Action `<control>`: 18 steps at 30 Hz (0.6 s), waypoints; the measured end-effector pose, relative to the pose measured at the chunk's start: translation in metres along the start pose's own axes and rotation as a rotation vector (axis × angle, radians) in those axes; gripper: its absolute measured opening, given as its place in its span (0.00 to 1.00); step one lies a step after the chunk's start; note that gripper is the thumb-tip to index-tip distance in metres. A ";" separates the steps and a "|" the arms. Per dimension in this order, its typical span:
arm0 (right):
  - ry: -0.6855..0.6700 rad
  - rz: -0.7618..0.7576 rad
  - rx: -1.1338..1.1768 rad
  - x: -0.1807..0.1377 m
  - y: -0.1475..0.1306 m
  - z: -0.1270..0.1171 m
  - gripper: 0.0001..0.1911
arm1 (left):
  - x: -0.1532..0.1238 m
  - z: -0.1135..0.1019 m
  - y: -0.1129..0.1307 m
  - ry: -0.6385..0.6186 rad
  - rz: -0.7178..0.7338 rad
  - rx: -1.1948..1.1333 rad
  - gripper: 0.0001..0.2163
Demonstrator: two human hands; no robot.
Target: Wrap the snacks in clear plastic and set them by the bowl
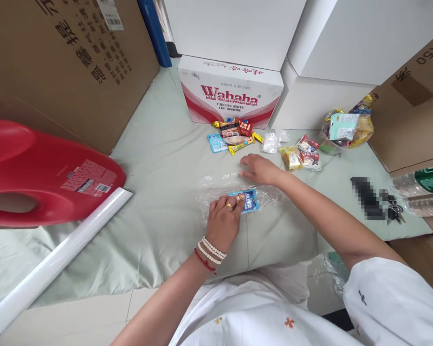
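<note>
My left hand, wearing a ring and beaded bracelets, has its fingers curled over the left end of a blue snack packet. That packet lies on a sheet of clear plastic wrap spread over the green cloth. Just beyond the wrap, my right hand reaches leftward with fingers apart, holding nothing. Past its fingertips sits a pile of snacks: a light-blue packet, a brown packet, a red packet and a yellow packet.
Behind the snacks stands a Wahaha water carton. Crumpled clear plastic, a yellow-wrapped snack and a snack-filled bag lie rightward. A red jug and a white tube are left; bottles lie far right.
</note>
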State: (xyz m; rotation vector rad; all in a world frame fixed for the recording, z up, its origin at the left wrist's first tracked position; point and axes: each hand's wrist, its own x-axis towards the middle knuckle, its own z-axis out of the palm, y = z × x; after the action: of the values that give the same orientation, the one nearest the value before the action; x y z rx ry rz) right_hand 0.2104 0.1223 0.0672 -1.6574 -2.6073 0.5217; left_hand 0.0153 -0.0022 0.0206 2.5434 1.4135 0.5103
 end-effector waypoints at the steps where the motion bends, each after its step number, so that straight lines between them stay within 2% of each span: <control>1: -0.024 0.035 -0.047 0.003 -0.002 0.005 0.25 | 0.000 0.000 0.000 0.004 0.010 0.002 0.18; 3: -0.080 0.083 -0.090 0.009 -0.005 0.012 0.29 | 0.000 0.000 -0.002 0.013 0.031 0.005 0.18; 7: -0.185 0.049 0.014 0.018 -0.006 0.013 0.11 | 0.001 -0.001 -0.002 -0.014 0.046 0.033 0.18; 9: -0.132 -0.045 0.056 0.015 -0.003 0.007 0.07 | 0.001 -0.001 -0.001 -0.034 0.025 0.051 0.17; 13: 0.108 -0.232 0.086 -0.011 -0.004 -0.009 0.07 | 0.001 -0.002 0.002 -0.049 -0.008 0.076 0.17; 15: 0.131 -0.254 0.030 -0.031 -0.010 -0.015 0.10 | 0.000 -0.003 0.004 -0.046 -0.013 0.079 0.18; 18: 0.081 -0.295 -0.122 -0.062 -0.021 -0.012 0.14 | 0.000 -0.003 0.005 -0.042 -0.023 0.073 0.18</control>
State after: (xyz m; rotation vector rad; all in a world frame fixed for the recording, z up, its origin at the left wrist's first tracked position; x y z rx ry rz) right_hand 0.2217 0.0628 0.0951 -1.2538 -2.8009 0.2825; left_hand 0.0176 -0.0050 0.0250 2.5745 1.4710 0.4064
